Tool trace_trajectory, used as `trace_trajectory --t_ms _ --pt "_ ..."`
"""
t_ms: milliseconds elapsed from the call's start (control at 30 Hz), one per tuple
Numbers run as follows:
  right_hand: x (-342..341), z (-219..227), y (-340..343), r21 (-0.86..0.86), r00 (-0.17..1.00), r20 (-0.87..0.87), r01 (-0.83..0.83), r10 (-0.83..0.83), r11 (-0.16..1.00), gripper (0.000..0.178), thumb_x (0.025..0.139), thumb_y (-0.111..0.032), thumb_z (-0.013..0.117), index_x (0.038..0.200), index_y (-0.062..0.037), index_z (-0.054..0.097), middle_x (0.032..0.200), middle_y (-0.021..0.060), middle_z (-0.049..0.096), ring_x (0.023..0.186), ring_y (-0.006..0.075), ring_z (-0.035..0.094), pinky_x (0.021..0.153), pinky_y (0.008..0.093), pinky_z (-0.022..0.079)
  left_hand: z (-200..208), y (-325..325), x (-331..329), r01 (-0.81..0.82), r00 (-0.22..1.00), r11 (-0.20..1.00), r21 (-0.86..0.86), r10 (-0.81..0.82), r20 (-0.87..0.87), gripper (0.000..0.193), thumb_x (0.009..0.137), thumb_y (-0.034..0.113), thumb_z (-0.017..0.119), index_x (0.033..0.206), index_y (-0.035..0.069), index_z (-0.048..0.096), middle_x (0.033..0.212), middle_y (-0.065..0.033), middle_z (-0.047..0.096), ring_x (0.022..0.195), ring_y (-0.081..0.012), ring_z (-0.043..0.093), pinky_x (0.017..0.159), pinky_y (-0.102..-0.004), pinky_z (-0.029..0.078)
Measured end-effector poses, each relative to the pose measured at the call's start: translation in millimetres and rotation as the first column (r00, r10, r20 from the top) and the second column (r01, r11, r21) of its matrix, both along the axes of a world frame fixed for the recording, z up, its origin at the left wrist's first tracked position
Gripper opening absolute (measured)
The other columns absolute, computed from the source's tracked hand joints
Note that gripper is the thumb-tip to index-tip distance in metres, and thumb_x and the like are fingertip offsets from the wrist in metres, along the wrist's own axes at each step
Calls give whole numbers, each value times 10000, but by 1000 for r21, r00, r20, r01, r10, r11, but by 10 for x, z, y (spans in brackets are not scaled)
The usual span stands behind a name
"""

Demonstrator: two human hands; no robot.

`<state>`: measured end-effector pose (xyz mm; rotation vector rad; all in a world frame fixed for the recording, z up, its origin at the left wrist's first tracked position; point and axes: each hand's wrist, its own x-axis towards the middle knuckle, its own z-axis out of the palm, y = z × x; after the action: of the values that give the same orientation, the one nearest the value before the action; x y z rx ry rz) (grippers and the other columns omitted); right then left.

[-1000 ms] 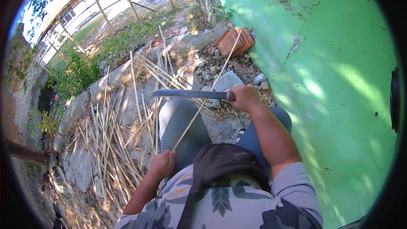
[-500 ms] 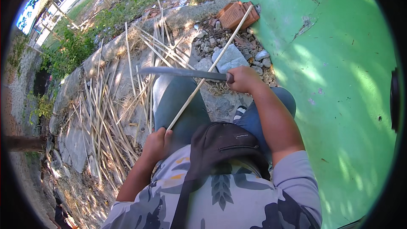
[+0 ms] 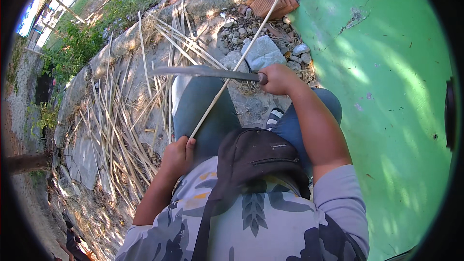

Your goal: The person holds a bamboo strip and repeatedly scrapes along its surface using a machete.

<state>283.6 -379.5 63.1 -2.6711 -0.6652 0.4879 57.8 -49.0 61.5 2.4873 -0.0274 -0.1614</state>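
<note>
My right hand (image 3: pixel 276 78) grips the long knife (image 3: pixel 203 72), its blade across the bamboo stick (image 3: pixel 232 71) clenched in my left hand (image 3: pixel 178 156).

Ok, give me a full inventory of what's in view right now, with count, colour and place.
long stick: one, pale tan, running from the left hand up toward the brick
long knife: one, dark grey blade, level across the stick, handle in the right hand
split sticks: a heap, too many to count, pale straw, on the ground at left
brick: one, orange-red, top centre by the wall
stones: several, grey, below the brick
wall: one, green, cracked, right side
bag: one, black, on the chest
left hand: one, grip closed on the stick's near end
right hand: one, grip closed on the knife handle
</note>
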Motion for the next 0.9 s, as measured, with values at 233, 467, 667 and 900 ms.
trace_trajectory --t_ms 233,467,667,900 --pt "65 -92 -110 172 961 -84 273 -262 946 196 745 -238 691 885 -104 720 902 179 712 878 363 681 779 444 536 -9 12 16 -9 1000 1000 9 9 -13 360 1030 277 499 793 7 522 665 -275 574 653 -508 574 578 -554 438" --pt "9 -11 -20 23 999 -27 37 -37 999 214 739 -222 701 924 -124 741 893 172 714 881 334 693 799 432 537 -16 -9 -27 -11 999 998 60 13 -33 365 1039 266 480 800 -6 522 690 -286 567 682 -509 574 594 -539 430" --pt "158 -168 -256 206 958 -39 286 -284 936 202 738 -234 692 871 -82 701 798 170 685 744 365 656 697 432 517 -12 -20 11 -6 1000 999 54 6 9 363 1031 295 497 804 11 513 673 -279 583 658 -510 581 587 -561 448" --pt "36 169 -191 -48 991 5 133 -133 990 230 745 -262 688 920 -120 735 955 159 719 913 364 680 802 451 535 -9 -29 -19 -32 999 997 73 32 -4 371 1021 309 521 798 13 504 669 -272 586 657 -504 590 586 -559 453"
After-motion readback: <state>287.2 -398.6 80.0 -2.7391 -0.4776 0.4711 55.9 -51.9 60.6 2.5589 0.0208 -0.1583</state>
